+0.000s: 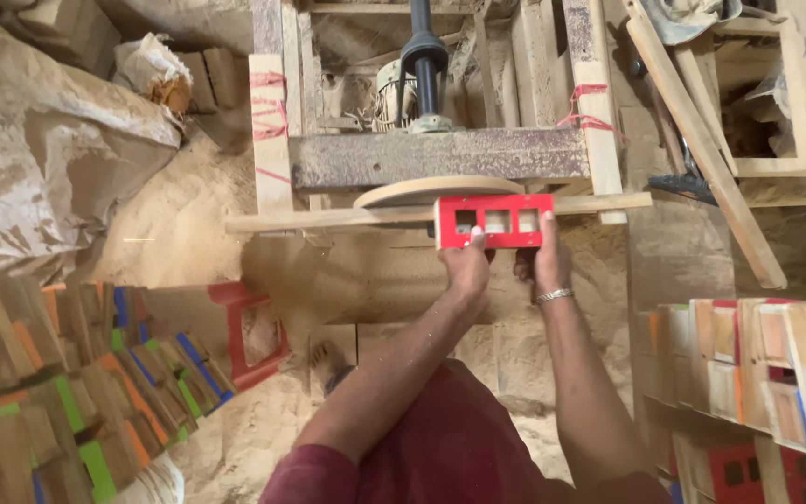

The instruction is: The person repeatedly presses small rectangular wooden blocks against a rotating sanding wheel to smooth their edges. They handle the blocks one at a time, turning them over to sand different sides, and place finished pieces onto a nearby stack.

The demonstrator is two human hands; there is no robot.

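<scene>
Seen from above: left hand (466, 268) and right hand (543, 266), both closed on the lower edge of a red wooden frame (494, 221) with three square openings. Frame pressed against a round sanding disc (422, 189), resting on a wooden rail (328, 220). Sawdust (188, 224) underneath, painted blocks (76, 392) stacked left.

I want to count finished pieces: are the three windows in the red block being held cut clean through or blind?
Cannot tell. The red block shows three square recesses, pale or dark inside, but nothing visible behind them.
</scene>
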